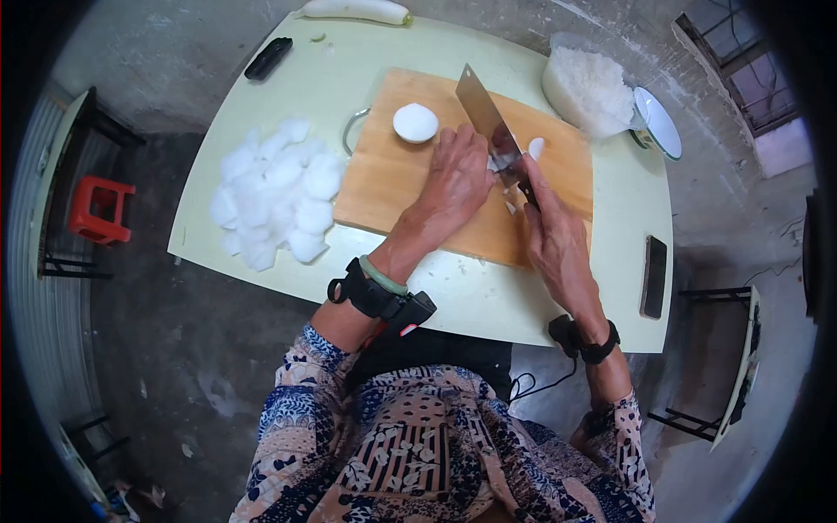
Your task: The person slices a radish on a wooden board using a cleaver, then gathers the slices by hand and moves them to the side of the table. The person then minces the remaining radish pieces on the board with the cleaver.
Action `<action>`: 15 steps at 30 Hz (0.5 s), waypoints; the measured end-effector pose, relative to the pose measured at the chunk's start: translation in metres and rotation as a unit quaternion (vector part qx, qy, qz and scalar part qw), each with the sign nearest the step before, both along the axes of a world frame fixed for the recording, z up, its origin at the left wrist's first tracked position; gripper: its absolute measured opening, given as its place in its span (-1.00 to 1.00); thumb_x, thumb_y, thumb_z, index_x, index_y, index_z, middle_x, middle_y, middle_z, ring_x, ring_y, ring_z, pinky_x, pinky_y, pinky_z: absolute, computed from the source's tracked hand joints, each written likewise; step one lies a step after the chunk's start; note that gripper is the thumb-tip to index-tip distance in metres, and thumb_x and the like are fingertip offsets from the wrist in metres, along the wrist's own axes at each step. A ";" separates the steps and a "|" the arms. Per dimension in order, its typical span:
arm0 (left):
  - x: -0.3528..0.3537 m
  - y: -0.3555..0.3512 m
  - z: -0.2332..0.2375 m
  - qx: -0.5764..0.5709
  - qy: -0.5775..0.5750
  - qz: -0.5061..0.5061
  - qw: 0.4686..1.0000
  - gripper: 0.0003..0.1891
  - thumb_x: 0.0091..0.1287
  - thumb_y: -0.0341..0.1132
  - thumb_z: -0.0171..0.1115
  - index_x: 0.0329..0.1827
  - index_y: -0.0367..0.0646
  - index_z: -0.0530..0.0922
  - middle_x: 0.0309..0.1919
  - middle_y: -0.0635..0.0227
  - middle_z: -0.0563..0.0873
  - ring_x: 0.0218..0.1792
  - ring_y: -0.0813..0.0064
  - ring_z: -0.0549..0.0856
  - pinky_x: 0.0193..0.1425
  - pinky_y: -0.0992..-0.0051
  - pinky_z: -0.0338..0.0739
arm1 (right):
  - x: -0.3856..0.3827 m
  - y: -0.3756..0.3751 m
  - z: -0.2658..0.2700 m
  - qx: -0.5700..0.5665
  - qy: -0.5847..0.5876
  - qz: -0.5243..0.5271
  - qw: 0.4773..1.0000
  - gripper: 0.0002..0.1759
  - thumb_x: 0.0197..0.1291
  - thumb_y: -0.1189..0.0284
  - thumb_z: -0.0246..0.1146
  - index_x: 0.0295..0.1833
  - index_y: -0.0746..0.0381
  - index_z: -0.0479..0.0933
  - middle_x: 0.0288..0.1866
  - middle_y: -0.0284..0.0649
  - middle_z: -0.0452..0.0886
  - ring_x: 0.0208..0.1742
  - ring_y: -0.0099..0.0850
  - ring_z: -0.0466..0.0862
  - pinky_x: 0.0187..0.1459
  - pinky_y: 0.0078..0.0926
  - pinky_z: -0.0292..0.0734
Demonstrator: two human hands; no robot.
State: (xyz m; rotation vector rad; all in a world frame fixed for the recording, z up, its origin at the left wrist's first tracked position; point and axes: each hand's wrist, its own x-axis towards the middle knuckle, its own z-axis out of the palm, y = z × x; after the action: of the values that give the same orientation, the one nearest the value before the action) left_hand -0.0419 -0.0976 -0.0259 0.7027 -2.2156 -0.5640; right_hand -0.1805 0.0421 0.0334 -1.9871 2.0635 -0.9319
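Note:
A wooden cutting board [392, 179] lies on a pale table [479, 301]. My right hand [554, 235] grips the handle of a broad cleaver [484, 113], its blade angled over the board. My left hand [458, 179] presses down on white radish pieces [499, 164] right beside the blade; most of them are hidden under my fingers. A round radish chunk [415, 122] sits on the board's far left part. A small white piece [536, 147] lies just right of the blade.
A heap of cut radish slices [275, 192] covers the table's left side. A tub of shredded radish [588, 87] and an enamel bowl [658, 122] stand far right. A whole radish [353, 10], a dark peeler [268, 57] and a phone [653, 276] also lie there. A red stool [100, 209] stands left.

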 end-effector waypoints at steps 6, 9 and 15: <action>0.000 -0.001 -0.002 0.009 0.009 0.009 1.000 -0.73 0.29 -0.50 0.39 -0.01 -0.29 0.52 -0.06 0.02 0.52 0.03 -0.09 0.51 0.18 0.00 0.44 | -0.002 0.002 0.006 0.018 -0.012 0.001 1.000 -0.20 0.38 0.69 0.13 0.71 0.07 0.23 0.07 0.20 0.70 -0.02 0.20 0.72 0.01 0.07 0.59; 0.000 -0.002 -0.004 0.012 0.026 0.012 1.000 -0.72 0.27 -0.51 0.43 -0.03 -0.30 0.53 -0.06 0.03 0.53 0.03 -0.08 0.53 0.17 0.02 0.46 | 0.003 0.003 0.012 -0.010 -0.024 0.001 1.000 -0.19 0.37 0.70 0.14 0.71 0.07 0.23 0.06 0.21 0.70 -0.02 0.20 0.72 0.02 0.07 0.58; -0.002 -0.003 0.000 0.043 0.004 0.027 0.999 -0.81 0.28 -0.53 0.42 -0.13 -0.29 0.56 -0.09 0.06 0.55 0.00 -0.06 0.56 0.12 0.04 0.50 | -0.001 0.000 0.000 0.021 -0.020 -0.003 1.000 -0.18 0.35 0.71 0.15 0.71 0.07 0.23 0.09 0.20 0.70 0.01 0.22 0.71 0.05 0.07 0.58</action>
State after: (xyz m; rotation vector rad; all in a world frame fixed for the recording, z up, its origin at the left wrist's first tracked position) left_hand -0.0443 -0.1004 -0.0255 0.8010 -2.1681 -0.6363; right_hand -0.1820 0.0420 0.0329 -1.9273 2.0506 -0.9146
